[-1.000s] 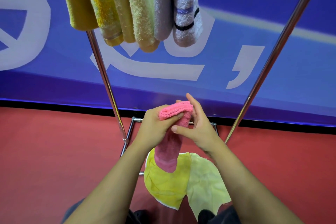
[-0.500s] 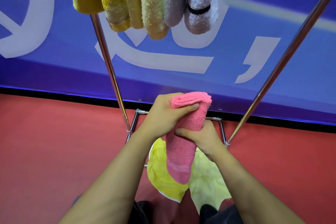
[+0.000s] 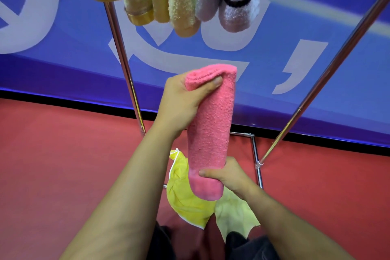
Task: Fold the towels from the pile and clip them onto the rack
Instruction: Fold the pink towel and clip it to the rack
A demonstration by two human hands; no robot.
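Right hand (image 3: 230,177) has slid down the nubby, folded pink towel (image 3: 211,129).

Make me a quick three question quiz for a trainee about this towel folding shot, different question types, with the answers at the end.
1. True or false: both hands grip the pink towel.
2. Multiple choice: where does the right hand hold it? A) top end B) near the bottom end C) not at all
3. Fill in: the towels lying on the red floor below the hands are ____ in colour.

Key:
1. True; the left hand pinches the top fold.
2. B
3. Yellow: a bright yellow towel and a pale yellow towel.
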